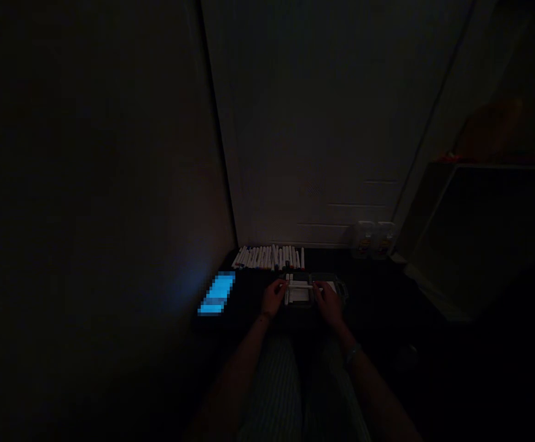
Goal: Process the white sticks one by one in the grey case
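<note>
A white marker pen [300, 286] lies level between my two hands, above an open clear plastic case [311, 302]. My left hand [275, 296] pinches its left end, and my right hand [328, 301] has its fingers closed on the right end. Inside the left half of the case, white markers [287, 294] stand along the left side, beside a pale insert [300, 296]. Behind the case, several white markers [267, 257] with coloured ends lie side by side in a row. The dim light hides finer detail.
A glowing blue, pixelated screen [216, 294] lies at the left of the dark table [378, 288]. Two clear containers [373, 239] stand at the back right against the pale panel [323, 123]. A dark wall [111, 215] rises on the left.
</note>
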`<state>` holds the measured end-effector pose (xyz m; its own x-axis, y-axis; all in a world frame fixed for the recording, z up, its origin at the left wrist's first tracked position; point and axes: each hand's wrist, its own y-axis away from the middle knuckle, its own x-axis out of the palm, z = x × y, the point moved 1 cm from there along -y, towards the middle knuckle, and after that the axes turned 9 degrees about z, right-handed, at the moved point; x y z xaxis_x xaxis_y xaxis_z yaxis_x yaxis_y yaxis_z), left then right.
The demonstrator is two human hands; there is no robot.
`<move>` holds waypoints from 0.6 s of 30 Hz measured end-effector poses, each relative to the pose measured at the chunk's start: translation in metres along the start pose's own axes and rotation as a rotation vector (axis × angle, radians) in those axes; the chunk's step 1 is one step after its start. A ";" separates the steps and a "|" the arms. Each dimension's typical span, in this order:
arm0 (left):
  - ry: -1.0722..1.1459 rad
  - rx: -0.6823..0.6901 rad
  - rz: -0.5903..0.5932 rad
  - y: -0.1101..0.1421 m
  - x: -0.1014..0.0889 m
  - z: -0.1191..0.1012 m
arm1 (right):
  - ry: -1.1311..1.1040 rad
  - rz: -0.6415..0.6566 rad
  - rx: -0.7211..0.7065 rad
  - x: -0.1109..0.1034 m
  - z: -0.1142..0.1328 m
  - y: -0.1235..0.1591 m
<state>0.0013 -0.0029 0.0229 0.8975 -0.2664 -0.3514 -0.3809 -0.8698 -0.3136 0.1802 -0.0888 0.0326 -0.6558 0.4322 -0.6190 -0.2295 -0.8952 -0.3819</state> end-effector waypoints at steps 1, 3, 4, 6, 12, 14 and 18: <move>0.005 0.000 0.002 0.000 0.000 0.000 | 0.001 -0.003 0.001 0.000 0.000 0.000; 0.015 0.003 0.003 0.000 0.000 0.000 | 0.008 -0.008 -0.009 0.002 -0.002 0.000; 0.016 0.003 0.001 0.000 0.001 0.000 | 0.015 -0.012 -0.010 0.002 -0.002 0.000; 0.013 0.003 0.006 0.000 0.001 0.000 | 0.031 -0.017 -0.002 0.003 -0.004 -0.001; 0.034 -0.006 0.042 0.001 -0.001 -0.006 | 0.042 -0.025 0.017 0.003 -0.004 0.000; 0.036 -0.012 0.051 0.002 -0.001 -0.008 | 0.046 -0.019 0.033 0.002 -0.004 0.000; 0.025 -0.041 0.039 0.002 0.000 -0.008 | 0.057 -0.011 0.050 0.002 -0.002 0.000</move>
<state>0.0026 -0.0083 0.0295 0.8874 -0.3105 -0.3408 -0.4070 -0.8747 -0.2630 0.1807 -0.0881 0.0299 -0.6113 0.4462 -0.6536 -0.2733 -0.8941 -0.3548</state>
